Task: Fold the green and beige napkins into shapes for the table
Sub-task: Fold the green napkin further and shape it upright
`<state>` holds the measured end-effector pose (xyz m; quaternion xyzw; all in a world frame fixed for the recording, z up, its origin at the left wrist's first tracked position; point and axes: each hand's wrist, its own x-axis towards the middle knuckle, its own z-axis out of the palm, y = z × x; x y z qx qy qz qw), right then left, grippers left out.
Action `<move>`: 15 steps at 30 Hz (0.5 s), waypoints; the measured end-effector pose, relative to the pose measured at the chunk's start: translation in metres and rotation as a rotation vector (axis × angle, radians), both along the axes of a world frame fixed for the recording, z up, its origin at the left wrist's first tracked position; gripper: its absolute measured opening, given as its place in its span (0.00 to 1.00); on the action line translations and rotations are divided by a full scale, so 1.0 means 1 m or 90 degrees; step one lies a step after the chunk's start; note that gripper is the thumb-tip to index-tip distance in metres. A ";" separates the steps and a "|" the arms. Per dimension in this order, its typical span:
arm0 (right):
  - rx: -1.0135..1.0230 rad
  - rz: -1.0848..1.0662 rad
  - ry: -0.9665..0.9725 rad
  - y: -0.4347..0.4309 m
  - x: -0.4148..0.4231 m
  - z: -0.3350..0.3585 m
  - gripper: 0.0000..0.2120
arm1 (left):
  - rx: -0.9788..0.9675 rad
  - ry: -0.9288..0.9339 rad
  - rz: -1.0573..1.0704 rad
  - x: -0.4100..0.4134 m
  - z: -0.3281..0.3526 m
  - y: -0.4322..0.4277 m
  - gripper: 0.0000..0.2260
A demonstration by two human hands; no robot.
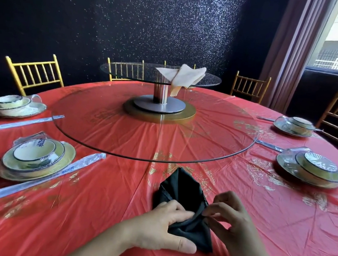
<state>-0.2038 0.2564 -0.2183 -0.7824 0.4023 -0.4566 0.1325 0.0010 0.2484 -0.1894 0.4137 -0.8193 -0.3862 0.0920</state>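
A dark green napkin, folded to a point that aims away from me, lies on the red tablecloth at the near edge of the table. My left hand rests on its near left part, fingers laid over a fold and thumb along the lower edge. My right hand pinches the napkin's right edge between thumb and fingertips. A beige napkin lies loosely draped on the raised upper glass tier at the table's centre, one corner hanging over its rim.
A large glass turntable covers the middle of the round table. Wrapped plate-and-bowl settings stand at left, far left, right and far right, with wrapped chopsticks beside them. Gold chairs ring the table.
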 end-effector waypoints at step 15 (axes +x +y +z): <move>-0.028 -0.044 0.011 -0.002 0.004 0.002 0.11 | 0.122 0.050 -0.014 0.003 0.001 -0.008 0.18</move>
